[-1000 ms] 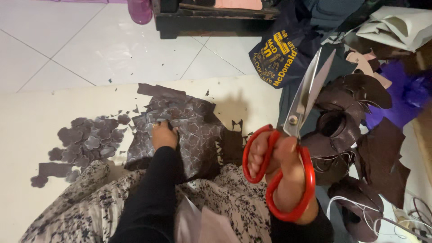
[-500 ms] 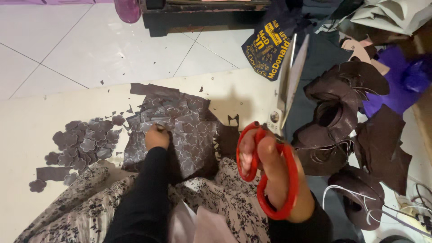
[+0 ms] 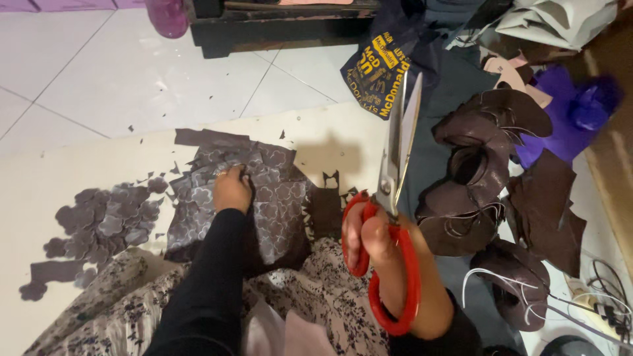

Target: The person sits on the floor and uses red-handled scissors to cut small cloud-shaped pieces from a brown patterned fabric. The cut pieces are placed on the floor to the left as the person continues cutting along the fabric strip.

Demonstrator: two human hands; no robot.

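Observation:
My right hand (image 3: 379, 247) grips large red-handled scissors (image 3: 395, 198), blades pointing up and away, nearly closed. My left hand (image 3: 232, 189), in a black sleeve, rests with curled fingers on a dark brown sheet (image 3: 264, 198) marked with flower outlines, lying on a cream mat (image 3: 79, 158) before my knees. A heap of cut-out brown flower shapes (image 3: 105, 224) lies to the left of the sheet.
Curled brown leather offcuts (image 3: 475, 178) pile up at the right, beside purple material (image 3: 567, 125) and a dark printed bag (image 3: 379, 72). White cables (image 3: 593, 303) lie at the lower right. A dark wooden furniture base (image 3: 283, 26) stands on the white floor tiles beyond.
The scissors have swung from leaning right to nearly upright and shifted left. My left hand stays on the patterned sheet.

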